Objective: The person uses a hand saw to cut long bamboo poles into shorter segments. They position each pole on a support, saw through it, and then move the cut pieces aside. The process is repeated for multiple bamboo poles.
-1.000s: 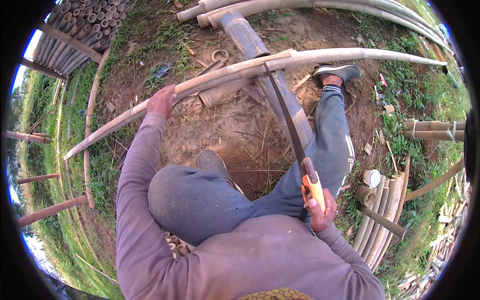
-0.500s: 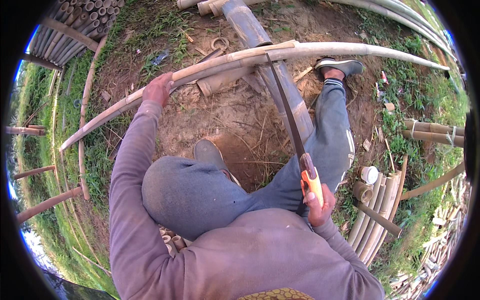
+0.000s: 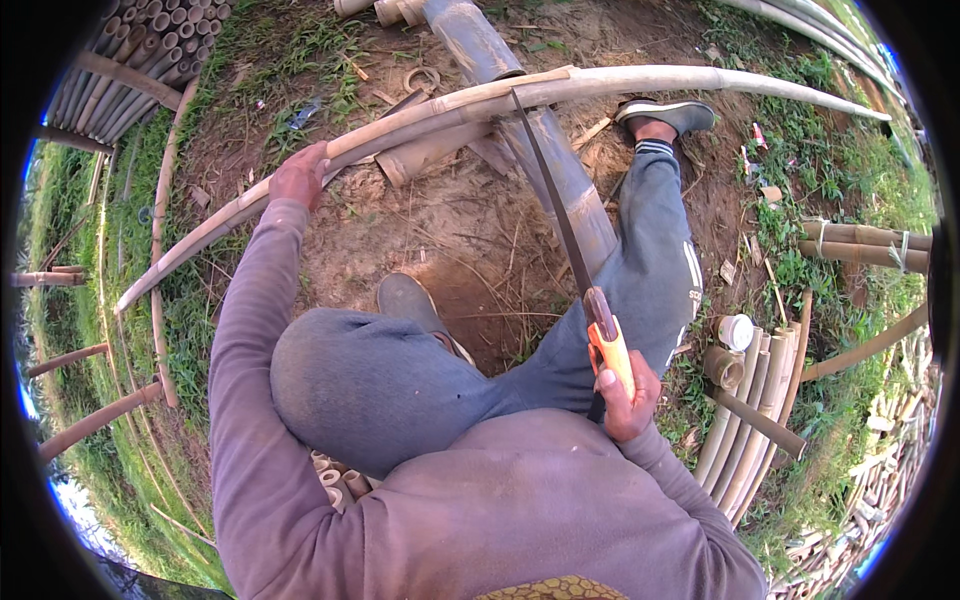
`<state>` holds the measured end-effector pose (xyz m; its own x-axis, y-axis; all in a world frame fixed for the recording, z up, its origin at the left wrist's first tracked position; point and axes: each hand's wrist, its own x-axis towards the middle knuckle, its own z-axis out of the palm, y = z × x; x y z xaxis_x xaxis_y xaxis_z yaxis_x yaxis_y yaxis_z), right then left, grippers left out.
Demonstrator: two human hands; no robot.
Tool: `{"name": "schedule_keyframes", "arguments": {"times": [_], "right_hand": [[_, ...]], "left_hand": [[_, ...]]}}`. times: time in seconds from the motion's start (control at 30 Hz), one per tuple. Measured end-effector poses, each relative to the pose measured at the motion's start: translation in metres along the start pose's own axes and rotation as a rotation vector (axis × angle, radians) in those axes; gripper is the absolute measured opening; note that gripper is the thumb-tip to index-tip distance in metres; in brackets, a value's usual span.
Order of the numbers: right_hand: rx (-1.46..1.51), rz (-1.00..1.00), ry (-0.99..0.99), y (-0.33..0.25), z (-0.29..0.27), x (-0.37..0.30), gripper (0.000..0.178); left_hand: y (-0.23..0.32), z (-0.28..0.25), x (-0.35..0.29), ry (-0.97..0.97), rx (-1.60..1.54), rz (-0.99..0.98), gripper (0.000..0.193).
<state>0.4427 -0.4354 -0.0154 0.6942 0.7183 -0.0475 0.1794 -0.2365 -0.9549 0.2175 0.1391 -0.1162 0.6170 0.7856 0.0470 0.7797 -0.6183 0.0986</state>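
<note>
A long pale bamboo pole [image 3: 660, 78] lies crosswise over a thick grey bamboo log [image 3: 560, 170]. My left hand [image 3: 299, 176] is wrapped round the pole on its left part. In my right hand [image 3: 630, 400] is a handsaw [image 3: 556, 195], gripped by its orange handle. Its long dark blade slants up and away, and the tip reaches the pole's near side where it crosses the log. Whether the teeth touch the pole I cannot tell. A shorter bamboo piece [image 3: 430, 152] lies on the ground beneath the pole.
Cut bamboo tubes [image 3: 735, 420] are grouped at the right, with a white lidded container [image 3: 736, 332] beside them. Stacked bamboo [image 3: 150, 45] fills a rack at the far left. My right foot [image 3: 665, 116] is beyond the log, under the pole. A bamboo ring [image 3: 422, 79] lies on the soil.
The whole view has shifted slightly, moving the scene a little left and up. Both hands keep their grips, and the saw stays at nearly the same place against the pole.
</note>
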Motion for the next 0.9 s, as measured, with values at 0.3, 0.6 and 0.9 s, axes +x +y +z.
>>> {"name": "schedule_keyframes", "arguments": {"times": [0.3, 0.6, 0.9], "right_hand": [[0.048, 0.112, -0.054, -0.007, -0.008, -0.005, 0.027], [0.179, 0.036, 0.213, -0.002, -0.04, -0.026, 0.044], [0.032, -0.091, 0.136, 0.004, -0.013, 0.051, 0.033]], "left_hand": [[0.008, -0.003, -0.001, -0.022, 0.006, -0.045, 0.041], [-0.013, 0.004, -0.123, 0.198, 0.203, 0.201, 0.044], [0.009, -0.04, -0.144, -0.064, 0.035, 0.456, 0.055]]}}
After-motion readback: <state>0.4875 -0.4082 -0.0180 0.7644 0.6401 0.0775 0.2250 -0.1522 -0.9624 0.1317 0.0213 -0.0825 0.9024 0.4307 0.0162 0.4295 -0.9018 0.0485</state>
